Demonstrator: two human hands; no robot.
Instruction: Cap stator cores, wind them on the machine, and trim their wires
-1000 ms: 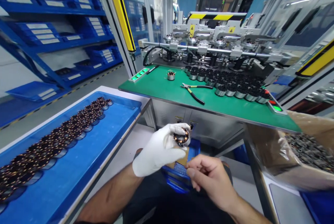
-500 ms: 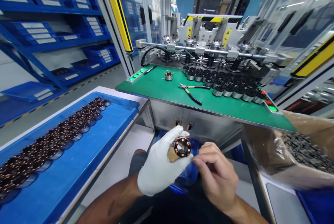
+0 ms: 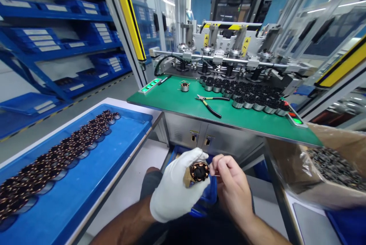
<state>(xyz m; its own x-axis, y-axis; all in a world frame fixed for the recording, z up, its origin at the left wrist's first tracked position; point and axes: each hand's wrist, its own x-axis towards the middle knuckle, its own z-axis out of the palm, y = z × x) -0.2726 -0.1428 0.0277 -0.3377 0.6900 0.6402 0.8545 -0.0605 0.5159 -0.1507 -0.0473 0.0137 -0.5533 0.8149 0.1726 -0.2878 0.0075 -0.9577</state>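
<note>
Two hands of yours meet at one copper-wound ring point(image 3: 197, 173) in the head view, held in the air below the front edge of the green worktop point(image 3: 168, 100). Your gloved left hand point(image 3: 173, 186) curls around the ring, pinching it between thumb and fingers. Your bare right hand point(image 3: 233, 186) has come up from beside the glove's thumb to the ring's right side, its fingertips bunched; whether they pinch the thin strand point(image 3: 216, 175) there, you cannot tell from here. That shift seemingly brings the work to the ring's wire side. Pliers point(image 3: 210, 107) lie near the worktop's front edge, untouched.
</note>
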